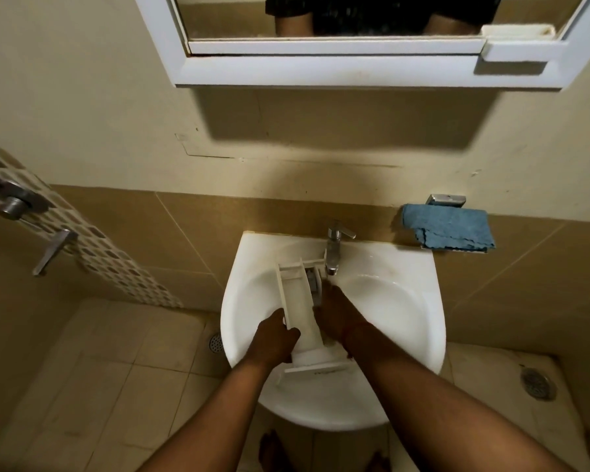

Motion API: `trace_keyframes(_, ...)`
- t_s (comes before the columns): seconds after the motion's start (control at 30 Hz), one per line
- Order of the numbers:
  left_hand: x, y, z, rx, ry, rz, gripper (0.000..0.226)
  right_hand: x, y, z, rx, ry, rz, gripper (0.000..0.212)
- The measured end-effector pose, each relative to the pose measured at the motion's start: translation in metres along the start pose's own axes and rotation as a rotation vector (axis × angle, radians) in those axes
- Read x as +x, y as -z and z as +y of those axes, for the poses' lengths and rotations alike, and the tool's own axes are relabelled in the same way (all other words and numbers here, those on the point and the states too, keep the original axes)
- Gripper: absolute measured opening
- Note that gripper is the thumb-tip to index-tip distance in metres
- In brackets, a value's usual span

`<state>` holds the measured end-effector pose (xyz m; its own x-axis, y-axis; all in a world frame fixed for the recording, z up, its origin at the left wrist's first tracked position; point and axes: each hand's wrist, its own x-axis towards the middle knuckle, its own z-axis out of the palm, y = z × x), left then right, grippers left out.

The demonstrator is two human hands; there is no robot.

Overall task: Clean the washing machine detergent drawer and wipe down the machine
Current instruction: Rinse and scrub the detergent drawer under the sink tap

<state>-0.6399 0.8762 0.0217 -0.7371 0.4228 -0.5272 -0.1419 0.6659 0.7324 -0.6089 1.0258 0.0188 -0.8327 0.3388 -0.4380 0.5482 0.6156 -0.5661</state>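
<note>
I hold the detergent drawer [302, 311] lengthwise over the sink [406, 321], its far end just under the tap [334, 248]; my left hand [275, 338] grips its left wall near the front panel, while my right hand [334, 311] lies against its right side with fingers toward the tap, and whether they curl round the wall I cannot tell. To do this rinse well, I judge I should tilt the front end up so water drains through each compartment and rub the corners. The compartments appear free of powder; the sink holds only the drawer; a blue cloth [448, 229] lies on a holder right of the tap.
</note>
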Motion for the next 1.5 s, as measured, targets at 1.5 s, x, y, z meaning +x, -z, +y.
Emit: trace_keyframes(1.5, 0.039, -0.049, 0.011, -0.206, 0.104, -0.162, 0.042, -0.073, 0.013, 0.063, 0.534, -0.058, 0.391, 0.053)
